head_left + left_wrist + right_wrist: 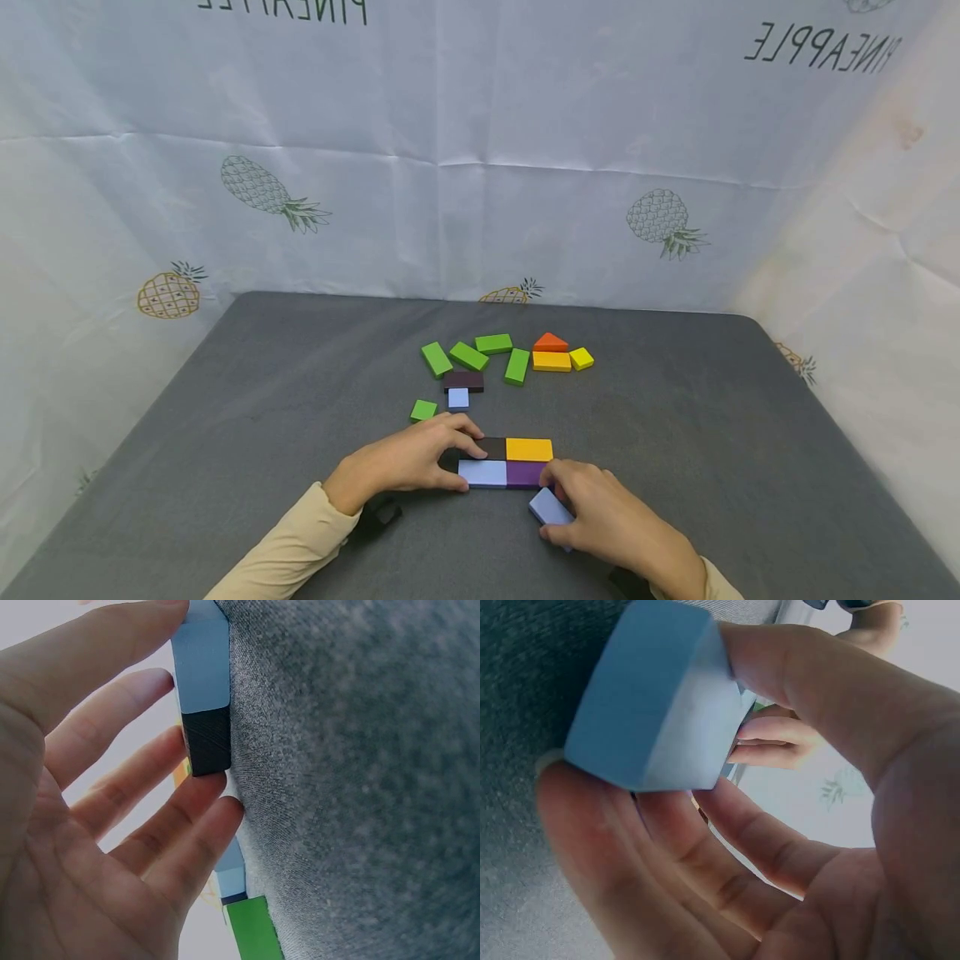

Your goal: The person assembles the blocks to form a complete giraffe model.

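Observation:
On the grey table a light blue block (482, 474), a purple block (527, 475), a black block (492, 448) and a yellow-orange block (529, 450) lie together in a rectangle. My left hand (416, 454) spans its left end. Its thumb touches the light blue block's near side, and its fingers lie on and behind the black block (208, 742). Between thumb and fingers, my right hand (611, 508) grips a second light blue block (550, 507), slanted beside the rectangle's near right corner. That block (630, 697) fills the upper left of the right wrist view.
Behind the rectangle are a small light blue block (458, 398), a dark block (463, 381) and a small green block (423, 410). Farther back lie several green blocks (493, 343), an orange triangle (551, 342), a yellow-orange block (551, 361) and a yellow cube (581, 358). A pineapple-print curtain (480, 217) hangs behind.

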{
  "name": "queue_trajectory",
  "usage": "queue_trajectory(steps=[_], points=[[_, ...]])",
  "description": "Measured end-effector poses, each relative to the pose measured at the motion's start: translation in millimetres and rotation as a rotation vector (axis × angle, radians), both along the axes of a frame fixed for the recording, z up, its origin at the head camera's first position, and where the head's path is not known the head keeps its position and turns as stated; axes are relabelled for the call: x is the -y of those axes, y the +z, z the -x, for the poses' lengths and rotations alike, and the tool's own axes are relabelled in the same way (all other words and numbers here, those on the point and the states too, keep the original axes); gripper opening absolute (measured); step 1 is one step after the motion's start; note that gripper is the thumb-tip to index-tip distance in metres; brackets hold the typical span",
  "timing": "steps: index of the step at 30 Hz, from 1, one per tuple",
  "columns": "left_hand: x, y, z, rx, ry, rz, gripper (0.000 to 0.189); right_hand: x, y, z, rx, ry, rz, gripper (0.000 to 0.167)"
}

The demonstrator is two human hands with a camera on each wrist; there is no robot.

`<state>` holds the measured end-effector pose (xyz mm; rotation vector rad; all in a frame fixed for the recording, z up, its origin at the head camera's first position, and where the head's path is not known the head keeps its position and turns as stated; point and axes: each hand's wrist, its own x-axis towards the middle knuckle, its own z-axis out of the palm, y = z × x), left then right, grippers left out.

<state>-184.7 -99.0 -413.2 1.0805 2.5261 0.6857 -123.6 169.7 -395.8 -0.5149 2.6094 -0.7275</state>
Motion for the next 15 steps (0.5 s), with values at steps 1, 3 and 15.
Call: queue_trajectory(steps=[1,3,15], points=[[-0.1,0.1,0.1,0.001,-0.001,0.0,0.041,-1,-0.5,0.1,-0.001,0.005,0.005,0.039],[-0.3,0.2,0.4,0.004,-0.003,0.002,0.041,-2,-1.0,0.4,0.004,0.015,0.011,0.037],[0.1,0.4,0.1,0.004,-0.01,-0.008,0.04,-21,5.3,4.2,0.126,0.154,0.041,0.062]])
